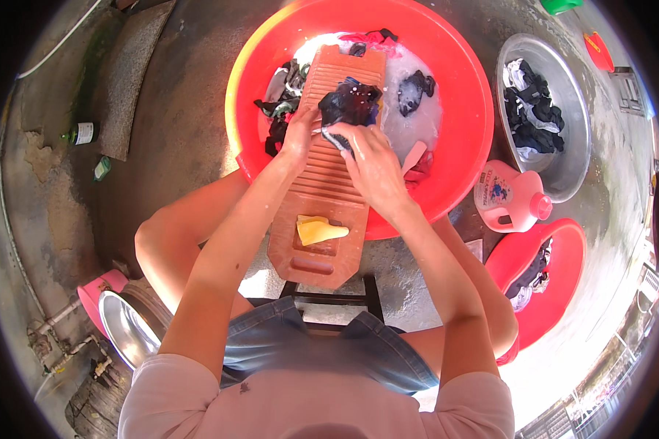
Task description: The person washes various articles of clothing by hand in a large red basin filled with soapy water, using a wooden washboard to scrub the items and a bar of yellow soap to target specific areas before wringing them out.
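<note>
A brown ridged washboard (329, 175) leans inside a large red plastic basin (461, 110) holding soapy water. On its upper ridges lies a wet dark cloth (350, 104) with suds. My right hand (368, 159) grips the cloth's lower end, fingers bent over it. At the board's left edge, my left hand (302, 134) touches the cloth's lower left side; whether its fingers pinch the fabric is unclear. A yellow bar of soap (319, 230) rests in the board's lower recess. More wet clothes (415, 92) lie in the basin on both sides of the board.
Right of the basin are a metal basin (576, 137) of clothes, a pink detergent jug (508, 196) and a smaller red basin (568, 285) with clothes. A green bottle (82, 133) lies on the floor at left. A metal bowl (129, 329) and pipes are at lower left.
</note>
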`<control>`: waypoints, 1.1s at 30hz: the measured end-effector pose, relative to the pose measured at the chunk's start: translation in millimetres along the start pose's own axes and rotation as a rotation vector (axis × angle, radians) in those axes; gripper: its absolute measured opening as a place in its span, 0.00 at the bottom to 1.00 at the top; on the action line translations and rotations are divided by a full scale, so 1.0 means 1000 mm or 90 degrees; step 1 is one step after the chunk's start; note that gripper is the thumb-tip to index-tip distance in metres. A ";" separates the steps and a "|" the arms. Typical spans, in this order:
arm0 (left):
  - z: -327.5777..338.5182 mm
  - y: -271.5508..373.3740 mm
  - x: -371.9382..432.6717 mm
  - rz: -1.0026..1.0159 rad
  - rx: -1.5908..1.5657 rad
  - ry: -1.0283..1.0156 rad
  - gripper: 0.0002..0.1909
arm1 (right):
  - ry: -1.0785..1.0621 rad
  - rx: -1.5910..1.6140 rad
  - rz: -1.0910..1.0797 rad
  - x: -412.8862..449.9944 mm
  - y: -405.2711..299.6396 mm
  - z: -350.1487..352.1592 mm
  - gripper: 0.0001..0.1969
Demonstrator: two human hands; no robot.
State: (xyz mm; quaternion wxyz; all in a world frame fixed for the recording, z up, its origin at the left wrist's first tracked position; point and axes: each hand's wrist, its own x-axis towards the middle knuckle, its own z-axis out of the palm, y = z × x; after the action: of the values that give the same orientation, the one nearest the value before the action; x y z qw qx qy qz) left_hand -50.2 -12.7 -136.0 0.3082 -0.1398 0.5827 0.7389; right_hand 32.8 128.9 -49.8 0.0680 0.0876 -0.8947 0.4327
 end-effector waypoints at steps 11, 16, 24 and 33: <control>-0.022 -0.070 -0.053 0.363 1.005 -0.057 0.35 | -0.233 -0.111 0.095 -0.132 -0.024 0.095 0.23; -0.022 -0.082 -0.053 0.308 1.012 -0.151 0.31 | -0.318 -0.173 -0.031 -0.118 -0.017 0.102 0.27; -0.069 -0.075 -0.041 0.427 0.913 -0.384 0.19 | -0.508 -0.006 0.169 -0.097 -0.018 0.118 0.28; -0.080 -0.068 -0.093 0.456 0.989 -0.566 0.35 | -0.030 -0.068 0.098 -0.027 0.028 0.088 0.23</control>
State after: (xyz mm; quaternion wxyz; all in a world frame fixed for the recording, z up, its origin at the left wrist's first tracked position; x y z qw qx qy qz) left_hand 51.0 -107.2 -158.8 0.2637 0.5816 0.7475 0.1829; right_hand 49.0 79.3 -130.4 0.0185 0.0251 -0.9218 0.3863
